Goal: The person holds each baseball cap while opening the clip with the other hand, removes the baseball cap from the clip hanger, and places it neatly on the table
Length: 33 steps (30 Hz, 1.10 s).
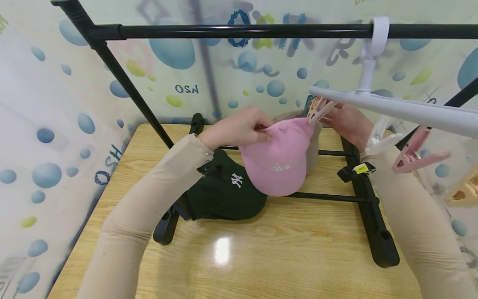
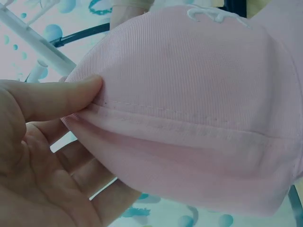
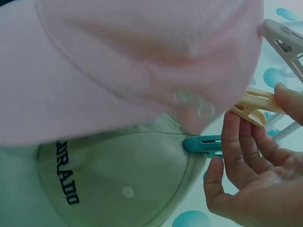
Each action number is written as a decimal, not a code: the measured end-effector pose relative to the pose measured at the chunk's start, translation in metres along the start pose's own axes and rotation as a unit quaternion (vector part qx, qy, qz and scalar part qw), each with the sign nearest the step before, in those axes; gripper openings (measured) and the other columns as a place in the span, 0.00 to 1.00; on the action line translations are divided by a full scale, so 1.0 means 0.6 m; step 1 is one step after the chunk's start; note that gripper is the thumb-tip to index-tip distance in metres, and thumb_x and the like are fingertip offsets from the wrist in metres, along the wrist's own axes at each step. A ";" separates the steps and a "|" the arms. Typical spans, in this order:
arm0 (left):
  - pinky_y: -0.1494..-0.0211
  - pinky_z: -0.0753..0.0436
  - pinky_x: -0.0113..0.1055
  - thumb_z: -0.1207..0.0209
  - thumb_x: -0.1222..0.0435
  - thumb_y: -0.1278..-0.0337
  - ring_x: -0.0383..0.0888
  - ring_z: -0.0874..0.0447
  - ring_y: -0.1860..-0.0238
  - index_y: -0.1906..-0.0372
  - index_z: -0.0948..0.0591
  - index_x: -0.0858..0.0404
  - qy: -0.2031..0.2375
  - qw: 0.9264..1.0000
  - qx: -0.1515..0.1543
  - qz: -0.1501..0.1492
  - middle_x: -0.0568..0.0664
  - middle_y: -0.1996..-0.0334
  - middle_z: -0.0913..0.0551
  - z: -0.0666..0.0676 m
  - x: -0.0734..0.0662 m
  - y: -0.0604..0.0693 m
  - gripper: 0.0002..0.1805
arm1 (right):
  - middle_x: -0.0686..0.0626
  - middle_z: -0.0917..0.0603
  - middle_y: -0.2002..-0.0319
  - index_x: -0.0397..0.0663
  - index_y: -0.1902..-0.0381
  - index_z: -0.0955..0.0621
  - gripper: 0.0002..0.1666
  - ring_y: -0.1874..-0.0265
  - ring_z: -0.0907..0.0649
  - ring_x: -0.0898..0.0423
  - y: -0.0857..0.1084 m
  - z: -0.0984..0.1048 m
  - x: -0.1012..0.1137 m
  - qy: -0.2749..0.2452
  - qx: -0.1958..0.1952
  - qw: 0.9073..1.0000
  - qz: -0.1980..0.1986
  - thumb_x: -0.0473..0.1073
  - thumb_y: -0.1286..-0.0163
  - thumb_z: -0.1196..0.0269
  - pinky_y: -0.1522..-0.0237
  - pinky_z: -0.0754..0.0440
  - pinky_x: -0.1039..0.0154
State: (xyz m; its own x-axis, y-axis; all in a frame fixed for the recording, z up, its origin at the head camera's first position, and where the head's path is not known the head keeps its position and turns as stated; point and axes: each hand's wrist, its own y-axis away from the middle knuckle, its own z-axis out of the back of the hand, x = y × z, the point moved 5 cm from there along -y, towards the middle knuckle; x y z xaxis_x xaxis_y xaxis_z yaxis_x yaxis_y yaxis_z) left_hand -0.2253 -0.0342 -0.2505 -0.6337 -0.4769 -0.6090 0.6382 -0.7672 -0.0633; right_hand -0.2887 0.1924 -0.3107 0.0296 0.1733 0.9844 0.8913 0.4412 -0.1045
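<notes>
The pink cap [image 1: 278, 166] hangs near the end of the white hanger [image 1: 392, 110]. My left hand [image 1: 242, 126] pinches the cap's edge between thumb and fingers; the left wrist view shows the fold of its band. My right hand [image 1: 347, 122] is beside the clips at the hanger's end. In the right wrist view, its thumb and fingers grip a yellow clothespin [image 3: 255, 105] at the pink cap's edge. Behind the pink cap is a beige cap [image 3: 128, 165] with a teal clothespin [image 3: 203, 144] on its edge. A pale pink clothespin [image 1: 317, 111] also touches the pink cap.
A dark green cap [image 1: 224, 191] with a white logo lies on the wooden table [image 1: 284, 249], against the black rack's base [image 1: 373, 224]. The hanger hooks over the rack's top bar [image 1: 242, 31]. Another pink clothespin [image 1: 414, 153] dangles at the right.
</notes>
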 end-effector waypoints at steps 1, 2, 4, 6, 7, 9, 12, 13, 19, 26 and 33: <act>0.74 0.42 0.30 0.41 0.73 0.40 0.40 0.44 0.81 0.84 0.32 0.59 0.005 1.000 0.001 0.002 0.45 0.84 0.42 0.002 -0.001 0.003 0.19 | 0.51 0.22 0.52 0.50 0.50 0.18 0.11 0.49 0.26 0.55 0.001 0.006 -0.002 -0.018 0.002 1.000 0.004 0.41 0.28 0.41 0.44 0.33 0.59; 0.74 0.42 0.30 0.42 0.73 0.40 0.40 0.44 0.81 0.84 0.32 0.59 0.009 1.000 0.001 0.004 0.45 0.84 0.42 0.004 -0.001 0.005 0.19 | 0.51 0.20 0.52 0.49 0.52 0.17 0.10 0.49 0.24 0.55 -0.002 0.012 -0.004 -0.029 0.017 0.999 0.013 0.41 0.27 0.42 0.43 0.33 0.58; 0.74 0.43 0.30 0.42 0.73 0.40 0.39 0.44 0.82 0.84 0.32 0.59 0.012 1.000 -0.003 0.010 0.44 0.85 0.42 0.008 -0.002 0.010 0.19 | 0.50 0.18 0.54 0.48 0.55 0.16 0.10 0.50 0.22 0.55 -0.009 0.026 -0.010 -0.048 0.052 0.997 0.033 0.44 0.27 0.43 0.43 0.32 0.59; 0.74 0.43 0.30 0.41 0.73 0.41 0.39 0.45 0.82 0.85 0.32 0.59 0.009 1.000 -0.014 0.014 0.44 0.85 0.42 0.013 -0.002 0.015 0.19 | 0.51 0.17 0.54 0.49 0.55 0.16 0.11 0.51 0.21 0.55 -0.012 0.041 -0.019 -0.059 0.075 0.995 0.041 0.46 0.27 0.42 0.43 0.33 0.60; 0.74 0.43 0.30 0.41 0.72 0.41 0.39 0.45 0.82 0.84 0.31 0.59 0.006 1.000 -0.020 0.018 0.44 0.85 0.42 0.016 -0.002 0.018 0.19 | 0.51 0.17 0.55 0.49 0.56 0.16 0.11 0.52 0.20 0.56 -0.014 0.047 -0.023 -0.059 0.080 0.994 0.038 0.46 0.27 0.42 0.44 0.32 0.61; 0.74 0.43 0.30 0.40 0.72 0.41 0.39 0.44 0.82 0.84 0.31 0.59 0.000 0.999 -0.035 0.026 0.44 0.85 0.42 0.022 -0.002 0.022 0.18 | 0.52 0.17 0.56 0.50 0.57 0.16 0.10 0.55 0.20 0.57 -0.018 0.058 -0.030 -0.055 0.076 0.995 0.026 0.47 0.31 0.37 0.47 0.30 0.63; 0.74 0.43 0.30 0.40 0.72 0.41 0.40 0.43 0.81 0.82 0.26 0.61 0.003 0.997 -0.058 0.048 0.45 0.85 0.41 0.030 0.000 0.028 0.15 | 0.52 0.16 0.57 0.49 0.56 0.16 0.10 0.56 0.20 0.56 -0.021 0.069 -0.039 -0.081 0.069 0.994 0.006 0.44 0.35 0.34 0.49 0.28 0.63; 0.74 0.42 0.30 0.40 0.71 0.41 0.40 0.42 0.81 0.80 0.25 0.62 0.006 0.996 -0.065 0.056 0.45 0.85 0.40 0.033 0.001 0.030 0.13 | 0.52 0.16 0.57 0.49 0.56 0.16 0.10 0.56 0.20 0.56 -0.022 0.071 -0.040 -0.082 0.068 0.994 0.001 0.43 0.35 0.34 0.49 0.27 0.62; 0.73 0.39 0.31 0.38 0.69 0.40 0.42 0.37 0.78 0.70 0.18 0.66 0.054 0.990 -0.090 0.096 0.47 0.84 0.35 0.037 0.007 0.037 0.05 | 0.51 0.16 0.57 0.47 0.56 0.16 0.08 0.57 0.20 0.55 -0.020 0.071 -0.038 -0.091 0.064 0.994 -0.010 0.40 0.32 0.38 0.50 0.26 0.61; 0.72 0.38 0.31 0.39 0.70 0.39 0.42 0.37 0.77 0.75 0.21 0.66 0.098 0.985 -0.082 0.113 0.48 0.83 0.34 0.028 0.010 0.043 0.09 | 0.49 0.17 0.57 0.45 0.55 0.16 0.10 0.58 0.20 0.54 -0.013 0.058 -0.029 -0.111 0.047 0.993 -0.021 0.39 0.32 0.37 0.53 0.24 0.60; 0.74 0.38 0.31 0.40 0.68 0.37 0.41 0.40 0.81 0.78 0.25 0.65 0.101 0.984 -0.069 0.128 0.48 0.83 0.37 0.012 0.018 0.051 0.13 | 0.49 0.17 0.56 0.45 0.54 0.16 0.10 0.57 0.20 0.53 -0.012 0.061 -0.030 -0.118 0.051 0.991 -0.023 0.39 0.32 0.38 0.53 0.24 0.60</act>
State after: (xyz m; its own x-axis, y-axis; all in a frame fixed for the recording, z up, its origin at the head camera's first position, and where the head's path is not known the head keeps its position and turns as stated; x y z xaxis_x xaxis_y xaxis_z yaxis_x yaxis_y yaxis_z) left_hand -0.2157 -0.0657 -0.2531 -0.3534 -0.5408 -0.7633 0.8277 -0.5610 0.0142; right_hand -0.3125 0.2185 -0.3328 -0.1278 0.3460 0.9295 0.8384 0.5384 -0.0851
